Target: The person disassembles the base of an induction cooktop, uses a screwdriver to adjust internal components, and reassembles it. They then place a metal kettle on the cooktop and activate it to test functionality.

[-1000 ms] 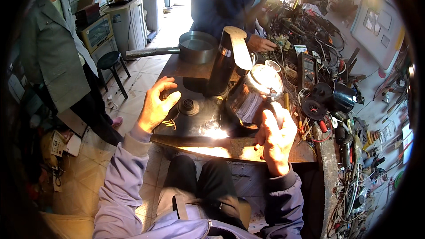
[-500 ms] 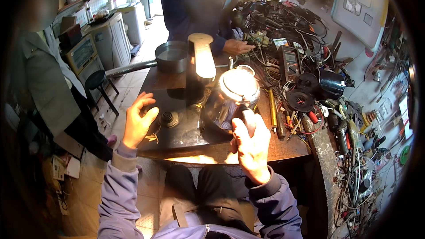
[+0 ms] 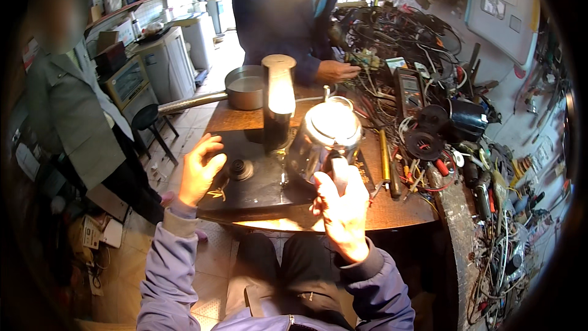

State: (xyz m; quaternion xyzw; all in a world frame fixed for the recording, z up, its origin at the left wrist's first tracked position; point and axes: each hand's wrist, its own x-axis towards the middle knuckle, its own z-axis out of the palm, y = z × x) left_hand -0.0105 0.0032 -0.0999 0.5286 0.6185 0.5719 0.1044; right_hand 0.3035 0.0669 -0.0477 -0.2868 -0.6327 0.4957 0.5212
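Observation:
A shiny metal kettle (image 3: 332, 124) stands at the right end of a flat black appliance (image 3: 251, 184) on the wooden table. My right hand (image 3: 344, 214) is closed round the kettle's dark handle, on the side facing me. My left hand (image 3: 201, 170) is raised at the appliance's left end with thumb and fingers apart, holding nothing. Beside it is a round stepped knob (image 3: 241, 170) on the black surface. Just left of the kettle rises a tall dark cylinder (image 3: 278, 95), brightly lit on one side. Glare washes out the kettle's lid.
A long-handled saucepan (image 3: 244, 91) sits at the table's far left. Across the table, a person's hand (image 3: 338, 71) is near tangled wires (image 3: 392, 37). A multimeter (image 3: 409, 90), screwdriver-like tools (image 3: 395, 181) and round black parts (image 3: 424, 142) crowd the right. Another person (image 3: 79, 122) stands left, near a stool (image 3: 146, 117).
The view has shifted slightly, so most things appear a little lower and to the right. My right hand keeps its hold on the kettle; my left hand stays open by the knob.

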